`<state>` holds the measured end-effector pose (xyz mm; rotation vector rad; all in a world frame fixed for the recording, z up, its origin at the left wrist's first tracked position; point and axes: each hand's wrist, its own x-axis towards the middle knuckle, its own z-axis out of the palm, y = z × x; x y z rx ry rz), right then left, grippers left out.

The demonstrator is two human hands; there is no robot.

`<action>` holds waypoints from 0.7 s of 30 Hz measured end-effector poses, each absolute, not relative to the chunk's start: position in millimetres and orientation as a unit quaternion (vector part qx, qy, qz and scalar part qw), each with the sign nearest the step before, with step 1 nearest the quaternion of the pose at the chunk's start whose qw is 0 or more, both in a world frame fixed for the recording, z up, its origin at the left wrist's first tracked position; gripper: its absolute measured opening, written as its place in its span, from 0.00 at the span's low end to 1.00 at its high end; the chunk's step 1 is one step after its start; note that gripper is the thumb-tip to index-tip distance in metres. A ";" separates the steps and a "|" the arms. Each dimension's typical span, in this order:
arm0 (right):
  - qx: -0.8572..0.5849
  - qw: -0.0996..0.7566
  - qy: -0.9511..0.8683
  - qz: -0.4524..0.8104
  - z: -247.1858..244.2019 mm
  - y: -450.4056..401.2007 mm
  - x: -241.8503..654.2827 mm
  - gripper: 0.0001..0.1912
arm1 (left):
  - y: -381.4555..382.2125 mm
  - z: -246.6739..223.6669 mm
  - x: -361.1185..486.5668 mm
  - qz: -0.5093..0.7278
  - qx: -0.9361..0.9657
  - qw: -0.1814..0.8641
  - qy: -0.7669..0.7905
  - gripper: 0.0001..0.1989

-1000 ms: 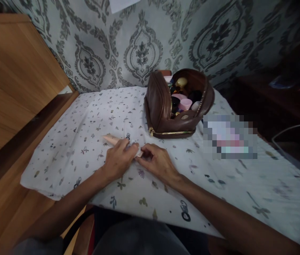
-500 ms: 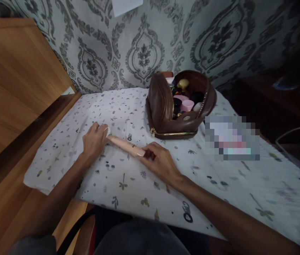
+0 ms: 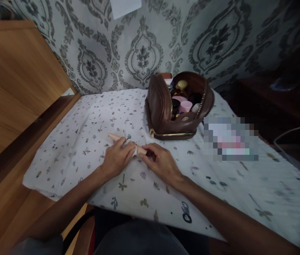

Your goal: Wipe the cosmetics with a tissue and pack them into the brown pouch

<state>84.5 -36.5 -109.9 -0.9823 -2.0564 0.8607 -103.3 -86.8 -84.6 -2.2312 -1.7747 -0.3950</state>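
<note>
A peach-coloured tube (image 3: 114, 136) lies at a slant just above the patterned cloth, its thin far end pointing left. My right hand (image 3: 162, 163) pinches the tube's cap end between thumb and fingers. Closed around something small and white, perhaps a wipe or tissue, my left hand (image 3: 118, 156) presses against the tube near that cap end and covers its middle. Most of the white piece is hidden by the fingers.
Behind my right hand stands an open brown bag (image 3: 176, 125) full of small bottles and jars. A blurred-out flat item (image 3: 231, 138) lies right of it. A wooden panel (image 3: 19, 78) rises at the left, and patterned wallpaper (image 3: 143, 58) backs the table.
My left hand has moved right along the tube, from its thin far end to beside my right hand. My right hand keeps its hold on the cap end.
</note>
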 end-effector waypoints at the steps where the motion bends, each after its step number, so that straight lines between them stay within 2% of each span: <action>1: -0.378 0.341 -0.797 0.324 -110.7 -36.6 84.7 0.05 | -85.2 -83.9 -105.8 -0.131 -0.764 0.128 -0.619 0.18; 8: -0.397 0.314 -0.814 0.287 -114.8 -34.6 83.8 0.08 | -75.0 -79.8 -121.0 -0.116 -0.729 0.120 -0.664 0.17; 15: -0.407 0.318 -0.785 0.343 -106.5 -34.7 84.5 0.06 | -54.3 -76.3 -168.9 -0.127 -0.665 0.119 -0.726 0.19; 21: -0.391 0.320 -0.774 0.382 -101.7 -38.4 85.4 0.06 | -70.6 -73.8 -138.6 -0.259 -0.720 0.065 -0.641 0.19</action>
